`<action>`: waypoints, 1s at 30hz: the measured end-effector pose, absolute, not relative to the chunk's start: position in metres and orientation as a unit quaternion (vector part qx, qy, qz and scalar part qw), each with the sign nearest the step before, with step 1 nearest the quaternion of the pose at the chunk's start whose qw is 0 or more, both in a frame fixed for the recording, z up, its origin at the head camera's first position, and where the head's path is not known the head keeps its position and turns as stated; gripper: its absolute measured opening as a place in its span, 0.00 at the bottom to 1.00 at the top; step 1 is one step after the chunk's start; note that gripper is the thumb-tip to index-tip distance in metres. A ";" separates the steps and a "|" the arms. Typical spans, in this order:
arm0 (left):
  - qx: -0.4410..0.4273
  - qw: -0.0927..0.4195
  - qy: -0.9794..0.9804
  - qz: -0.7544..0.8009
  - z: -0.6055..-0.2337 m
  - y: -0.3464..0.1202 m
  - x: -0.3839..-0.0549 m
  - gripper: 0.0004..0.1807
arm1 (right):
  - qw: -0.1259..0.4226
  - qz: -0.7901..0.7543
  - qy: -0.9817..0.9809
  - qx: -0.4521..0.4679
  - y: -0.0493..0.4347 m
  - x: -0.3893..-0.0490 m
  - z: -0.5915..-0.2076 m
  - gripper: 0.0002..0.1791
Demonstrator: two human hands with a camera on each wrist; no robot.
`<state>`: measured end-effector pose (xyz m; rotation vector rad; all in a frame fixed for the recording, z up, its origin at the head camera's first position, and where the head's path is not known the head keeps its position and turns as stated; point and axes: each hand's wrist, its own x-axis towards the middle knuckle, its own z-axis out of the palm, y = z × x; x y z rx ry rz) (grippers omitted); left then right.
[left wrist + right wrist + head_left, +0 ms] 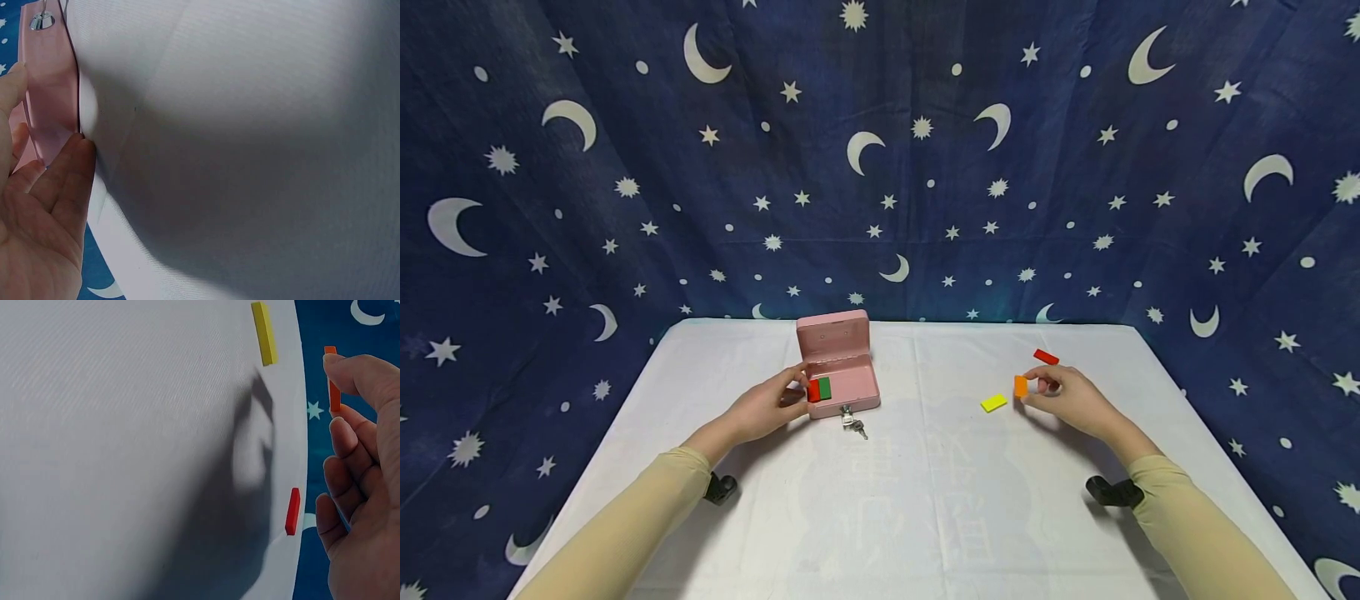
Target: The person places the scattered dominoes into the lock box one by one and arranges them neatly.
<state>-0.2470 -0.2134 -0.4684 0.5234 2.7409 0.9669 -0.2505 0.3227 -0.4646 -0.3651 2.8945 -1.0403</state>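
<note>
My right hand [1071, 400] holds an orange rectangular block [1020, 387] above the cloth, pinched between thumb and fingertips. The other fingers [345, 478] curl loosely below it. A yellow block [993, 403] lies to its left and a red block [1046, 357] behind it. At the left, the lid of a small pink metal box [856, 382] stands up. A red block [814, 391] and a green block [825, 388] are by its left inner side. My left hand [767, 407] touches the box's left end with fairly straight fingers [69, 172].
A white cloth [910, 500] covers the table. A lock with keys [854, 426] sits at the front of the box. Behind and beside the table hangs a dark blue curtain [925, 108] with moons and stars. Black wrist mounts [1112, 492] are under the sleeves.
</note>
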 end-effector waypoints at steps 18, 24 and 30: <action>0.173 0.097 0.925 0.323 -0.469 -0.214 -0.250 0.30 | 0.030 -0.359 0.921 -0.147 0.289 -0.260 -0.458 0.21; 0.174 0.096 0.924 0.326 -0.469 -0.213 -0.249 0.34 | 0.040 -0.357 0.920 -0.157 0.275 -0.265 -0.453 0.21; 0.177 0.092 0.924 0.328 -0.469 -0.213 -0.249 0.39 | 0.041 -0.335 0.927 -0.163 0.260 -0.270 -0.448 0.22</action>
